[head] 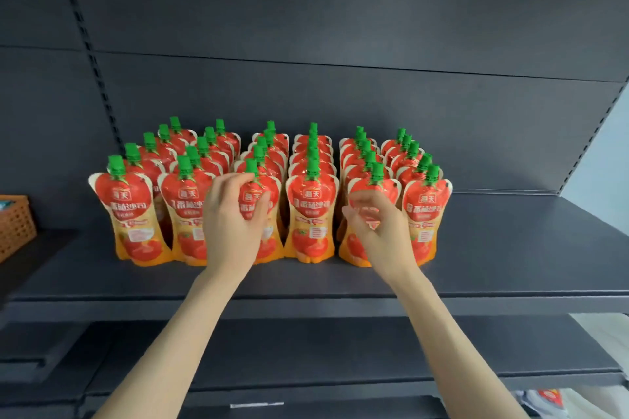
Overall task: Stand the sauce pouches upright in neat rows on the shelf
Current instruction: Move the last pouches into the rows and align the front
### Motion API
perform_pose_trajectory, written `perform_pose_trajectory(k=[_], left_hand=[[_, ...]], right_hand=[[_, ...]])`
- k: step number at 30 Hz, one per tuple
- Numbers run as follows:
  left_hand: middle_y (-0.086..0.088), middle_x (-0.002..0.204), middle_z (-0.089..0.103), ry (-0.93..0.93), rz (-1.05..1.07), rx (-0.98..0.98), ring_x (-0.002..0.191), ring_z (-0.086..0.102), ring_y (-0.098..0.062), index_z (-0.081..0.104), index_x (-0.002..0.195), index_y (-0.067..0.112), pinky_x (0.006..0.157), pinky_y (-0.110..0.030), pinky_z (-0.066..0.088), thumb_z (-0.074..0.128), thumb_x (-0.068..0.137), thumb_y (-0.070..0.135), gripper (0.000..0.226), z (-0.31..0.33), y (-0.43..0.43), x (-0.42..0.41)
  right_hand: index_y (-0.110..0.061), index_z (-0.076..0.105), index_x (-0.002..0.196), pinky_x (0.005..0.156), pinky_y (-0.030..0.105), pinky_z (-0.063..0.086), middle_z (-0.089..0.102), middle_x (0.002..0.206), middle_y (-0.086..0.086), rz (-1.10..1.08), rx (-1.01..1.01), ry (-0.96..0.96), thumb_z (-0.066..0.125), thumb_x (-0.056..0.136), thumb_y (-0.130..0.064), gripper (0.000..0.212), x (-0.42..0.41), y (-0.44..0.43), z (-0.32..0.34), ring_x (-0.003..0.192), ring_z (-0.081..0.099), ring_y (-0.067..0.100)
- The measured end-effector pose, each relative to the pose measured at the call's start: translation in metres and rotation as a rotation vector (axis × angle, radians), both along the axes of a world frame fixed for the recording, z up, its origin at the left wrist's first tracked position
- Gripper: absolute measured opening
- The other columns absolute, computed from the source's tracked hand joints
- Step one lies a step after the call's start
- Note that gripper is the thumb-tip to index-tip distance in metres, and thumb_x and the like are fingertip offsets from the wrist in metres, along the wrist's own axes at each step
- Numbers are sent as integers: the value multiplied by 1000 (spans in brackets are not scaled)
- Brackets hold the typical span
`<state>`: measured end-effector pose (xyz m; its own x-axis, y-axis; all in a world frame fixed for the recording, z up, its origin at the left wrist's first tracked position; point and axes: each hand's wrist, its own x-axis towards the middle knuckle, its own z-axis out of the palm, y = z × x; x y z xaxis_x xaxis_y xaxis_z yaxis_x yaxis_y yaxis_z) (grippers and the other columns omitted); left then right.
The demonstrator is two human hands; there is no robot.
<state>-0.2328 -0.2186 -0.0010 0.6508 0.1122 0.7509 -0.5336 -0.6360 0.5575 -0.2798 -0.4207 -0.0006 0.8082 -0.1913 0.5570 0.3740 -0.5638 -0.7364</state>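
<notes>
Several rows of red and orange sauce pouches (311,207) with green caps stand upright on the dark shelf (510,248), running from front to back. My left hand (231,218) grips the front pouch of the third row (257,197), fingers curled around its upper part. In front of the fifth row's front pouch (374,180) is my right hand (377,228), blurred, its fingers curled at the pouch's middle. Whether it grips the pouch I cannot make out.
A woven brown basket (15,226) sits at the far left on a neighbouring shelf. The shelf has bare surface to the right of the pouches and along its front edge (306,303). A lower shelf (340,350) lies below.
</notes>
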Motion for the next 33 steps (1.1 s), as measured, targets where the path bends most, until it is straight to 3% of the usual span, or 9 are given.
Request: perform_pose_trajectory(k=[2,6,9,15,20,23,27,33], left_hand=[[-11,119,57,19,21,73,113,51,-28,58,117,6,95,-34,35,68,83,24,40,10,9,9],[-9,131,52,78,36,219,122,45,-28,49,129,10,100,-41,32,65,84,37,55,23,19,25],[-7,134,51,145,-25,264,125,45,-26,43,135,13,104,-40,31,61,86,40,59,31,23,35],[-5,133,54,180,-183,203,121,51,-23,45,133,11,99,-30,38,59,90,26,48,35,24,39],[-7,130,57,178,-210,175,116,56,-23,50,129,10,89,-22,40,56,92,20,39,30,24,43],[-8,129,57,178,-216,162,114,57,-23,51,129,10,88,-21,40,57,91,19,39,29,24,45],[-8,128,58,180,-220,142,111,58,-23,52,128,9,85,-19,39,57,91,18,38,27,23,46],[-9,126,60,166,-232,126,109,60,-23,53,126,8,88,-27,45,58,90,17,38,25,23,48]], right_hand=[[-17,58,114,86,5,39,61,112,-8,-25,-71,-24,61,90,-20,25,12,19,10,106,55,5],[-14,46,131,100,22,39,53,133,-1,-72,-91,-8,60,91,-20,43,31,44,24,123,46,11],[-16,41,135,97,17,34,48,138,-1,-105,-113,37,60,91,-23,49,41,54,31,126,44,11],[-10,42,133,88,12,37,56,129,2,-112,-112,130,58,92,-19,44,53,62,38,118,50,12],[-7,45,123,81,18,39,57,114,4,-128,-150,128,56,93,-16,33,56,61,39,101,51,11],[-7,45,125,80,19,39,58,116,8,-116,-182,128,54,94,-15,33,54,60,40,97,49,11],[-6,45,127,81,19,39,60,120,10,-112,-186,131,53,94,-15,35,54,60,40,109,55,21],[-7,46,126,78,18,38,61,116,10,-123,-198,139,54,94,-16,34,55,59,42,97,52,12]])
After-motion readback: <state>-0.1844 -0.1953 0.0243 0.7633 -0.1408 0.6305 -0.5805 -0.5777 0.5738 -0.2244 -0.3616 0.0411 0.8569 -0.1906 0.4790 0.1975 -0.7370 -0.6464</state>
